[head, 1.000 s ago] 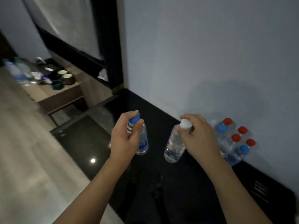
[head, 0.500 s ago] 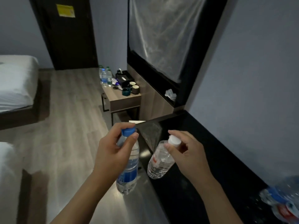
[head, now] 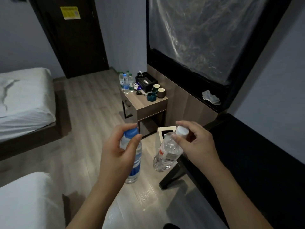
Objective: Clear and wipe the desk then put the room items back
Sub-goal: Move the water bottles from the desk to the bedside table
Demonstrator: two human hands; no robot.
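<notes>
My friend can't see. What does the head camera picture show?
Two hands each hold a water bottle by its neck over a wood floor: the left hand grips a blue-capped bottle, the right hand a white-capped bottle. Beyond stand a small table with bottles and mugs, a dark desk at right and beds at left.
</notes>
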